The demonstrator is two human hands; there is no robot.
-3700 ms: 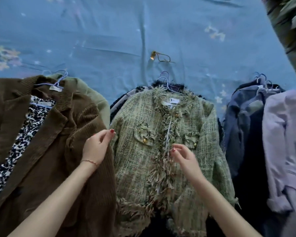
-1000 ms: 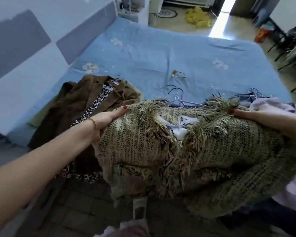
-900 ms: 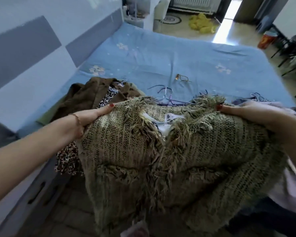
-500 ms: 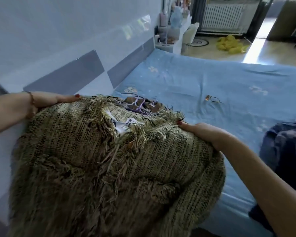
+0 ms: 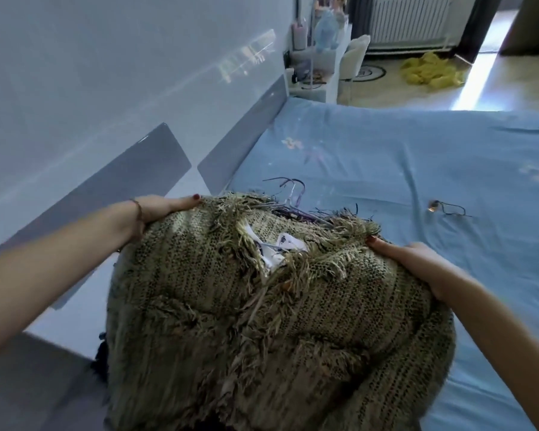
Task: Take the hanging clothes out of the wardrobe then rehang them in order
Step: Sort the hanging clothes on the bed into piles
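Note:
A green tweed jacket (image 5: 262, 321) with fringed edges tops a bundle of clothes lifted in front of me. Purple and white wire hanger hooks (image 5: 290, 194) stick out from its collar end. My left hand (image 5: 159, 209) grips the bundle's left shoulder, thumb on top and fingers tucked under. My right hand (image 5: 417, 265) grips the right shoulder the same way. Dark garments beneath the jacket are mostly hidden. The bundle hangs over the near left part of the blue bed (image 5: 417, 169).
A glossy white and grey headboard wall (image 5: 122, 126) runs along the left. A small gold item on a dark cord (image 5: 433, 207) lies on the sheet. Beyond the bed stand a dressing table (image 5: 318, 66), a radiator (image 5: 408, 20) and a yellow cloth (image 5: 430, 73) on the floor.
Both hands have lifted the bundle off the bed and swung it left towards the headboard. The brown coat pile and the purple and navy pile have dropped out of view.

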